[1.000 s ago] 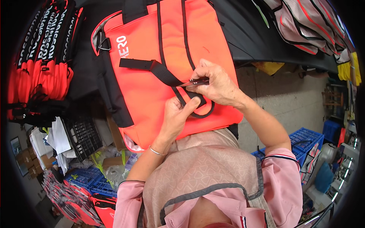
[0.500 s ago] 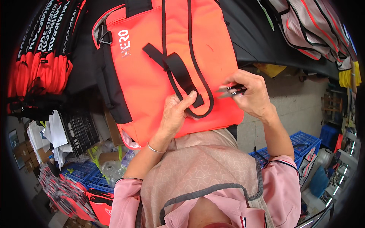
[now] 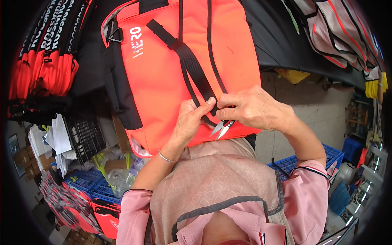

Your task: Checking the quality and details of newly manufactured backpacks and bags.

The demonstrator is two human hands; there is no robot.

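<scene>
Bag (image 3: 157,87): orange-red, lying on the black-covered table (image 3: 275,45), its near edge against the apron (image 3: 216,173).
Left hand (image 3: 188,120): closed, thumb (image 3: 210,101) pressing the black strap (image 3: 191,65) near its end.
Right hand (image 3: 255,112): curled round the snips (image 3: 229,122), fingertips pinched beside that end; what they pinch is too small to tell.
Blades (image 3: 225,130): parted, pointing toward the apron; best kept clear of bag and thumb, with the strap held taut.

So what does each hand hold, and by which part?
Left hand: black strap, pinched near its lower end. Right hand: the snips, by the handle end. Whether its fingers grip anything else is unclear.
</scene>
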